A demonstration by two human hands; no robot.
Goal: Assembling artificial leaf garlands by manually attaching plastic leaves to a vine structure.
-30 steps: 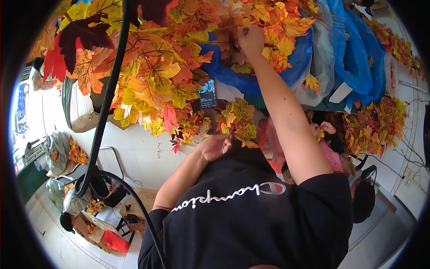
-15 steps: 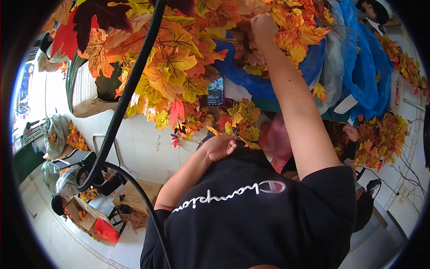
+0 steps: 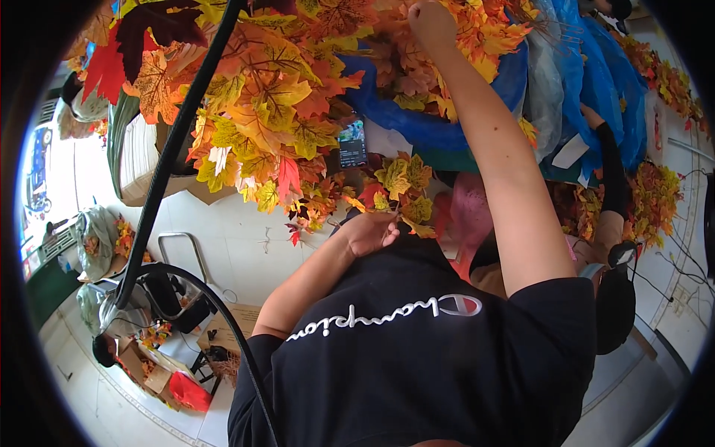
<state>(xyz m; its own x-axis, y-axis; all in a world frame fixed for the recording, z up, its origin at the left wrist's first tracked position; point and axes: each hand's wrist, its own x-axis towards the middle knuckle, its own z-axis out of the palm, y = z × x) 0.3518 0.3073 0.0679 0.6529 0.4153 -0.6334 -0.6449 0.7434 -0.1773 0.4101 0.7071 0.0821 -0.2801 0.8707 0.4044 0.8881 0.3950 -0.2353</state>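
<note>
My left hand is closed in front of my chest, its fingers curled at the stems of a small bunch of artificial maple leaves in yellow, green and red. Ahead, my right arm stretches to a heap of orange and yellow artificial leaves. My right hand is closed there, and whatever its fingers hold is hidden. The heap lies in a blue plastic bag. Left of it, a large mass of artificial maple leaves hangs over the near edge.
A phone with a lit screen lies between the leaves. A black cable crosses the left side. At right, a co-worker's arm reaches to blue plastic bags. Cardboard boxes and a chair stand at lower left.
My right hand has shifted slightly up and left at the leaf heap. My left hand stays by the small bunch. The co-worker at right has leaned in and stretched an arm toward the blue bags.
</note>
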